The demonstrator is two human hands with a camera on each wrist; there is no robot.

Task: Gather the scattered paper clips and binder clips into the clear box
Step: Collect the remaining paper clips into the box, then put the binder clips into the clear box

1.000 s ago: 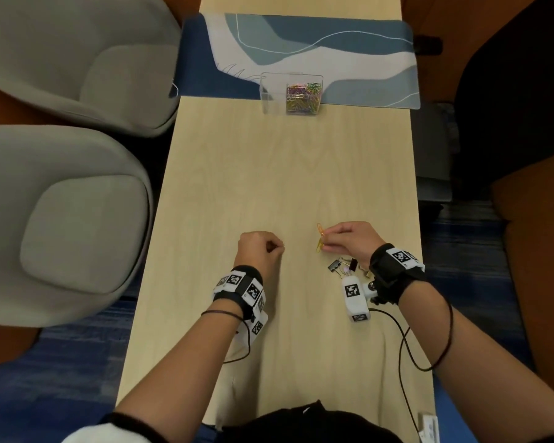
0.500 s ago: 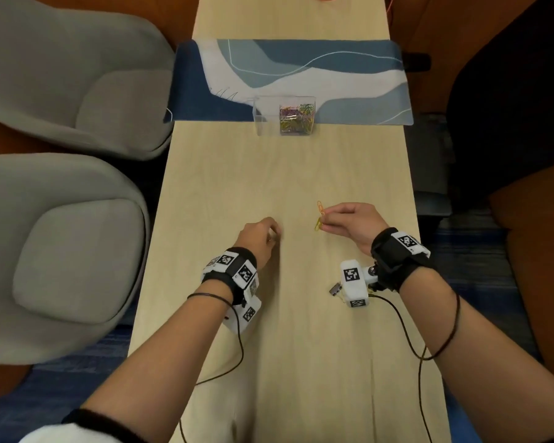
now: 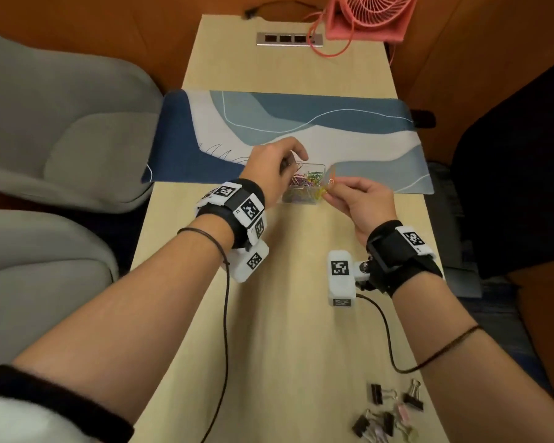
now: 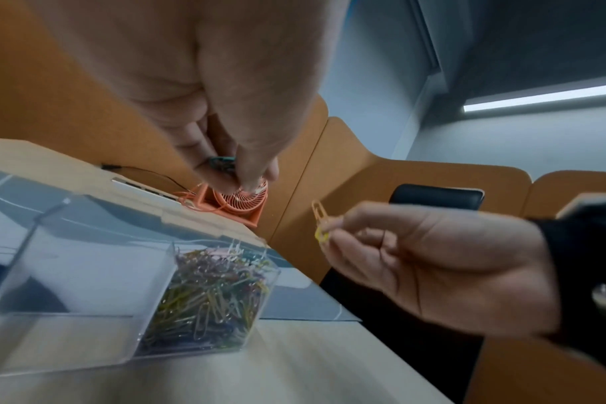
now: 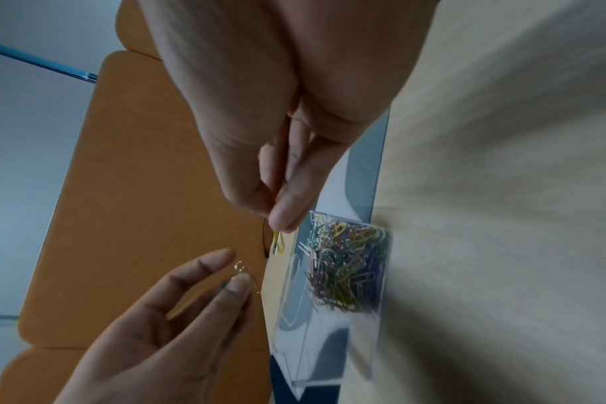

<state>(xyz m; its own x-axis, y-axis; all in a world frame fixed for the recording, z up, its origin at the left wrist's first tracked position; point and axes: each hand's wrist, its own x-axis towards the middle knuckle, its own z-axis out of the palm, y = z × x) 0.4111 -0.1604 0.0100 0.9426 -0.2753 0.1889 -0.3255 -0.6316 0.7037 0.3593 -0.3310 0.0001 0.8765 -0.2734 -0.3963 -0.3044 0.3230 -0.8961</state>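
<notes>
The clear box (image 3: 317, 164) stands at the mat's near edge; its right compartment holds a heap of coloured paper clips (image 3: 306, 183). My left hand (image 3: 293, 159) hovers over the box's left side and pinches a few clips, one of them green (image 4: 222, 161). Just right of the box, my right hand (image 3: 331, 191) pinches an orange and a yellow clip (image 4: 320, 224) beside the rim. The left compartment (image 4: 80, 273) looks bare. Several binder clips (image 3: 387, 410) lie at the table's near right edge.
A blue and white desk mat (image 3: 301, 123) crosses the table behind the box. A pink fan (image 3: 368, 17) and a socket strip (image 3: 288, 38) sit at the far end. Two grey chairs (image 3: 61, 139) stand to the left. Wrist cables trail over the table (image 3: 269, 346).
Both hands have travelled forward from the middle of the table to the box, still pinching their clips. The binder clips stayed behind near the front edge.
</notes>
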